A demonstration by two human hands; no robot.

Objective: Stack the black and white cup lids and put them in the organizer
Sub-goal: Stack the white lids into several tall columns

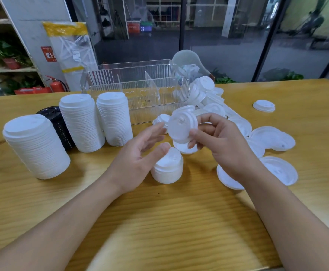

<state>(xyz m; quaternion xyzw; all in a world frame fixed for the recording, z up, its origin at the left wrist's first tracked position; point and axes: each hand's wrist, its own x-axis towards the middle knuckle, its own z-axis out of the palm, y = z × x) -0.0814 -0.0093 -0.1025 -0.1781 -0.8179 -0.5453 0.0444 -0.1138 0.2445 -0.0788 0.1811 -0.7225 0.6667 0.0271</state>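
My right hand (221, 142) pinches a few nested white lids (181, 127) tilted in the air at the table's centre. My left hand (138, 153) hovers open just left of them, its fingertips near their rim. A short stack of white lids (167, 169) stands on the table under my left thumb. Three tall white lid stacks (36, 147) (81, 122) (113, 116) stand at the left, with a black lid stack (57, 122) behind them. Loose white lids (273, 137) lie scattered at the right. The clear divided organizer (140, 85) sits at the back.
The wooden table (159, 222) extends toward me. A single white lid (263, 105) lies apart at the far right. A clear plastic bag (189, 63) lies behind the organizer. Shelves with plants and a fire extinguisher (57, 86) stand beyond the table's left edge.
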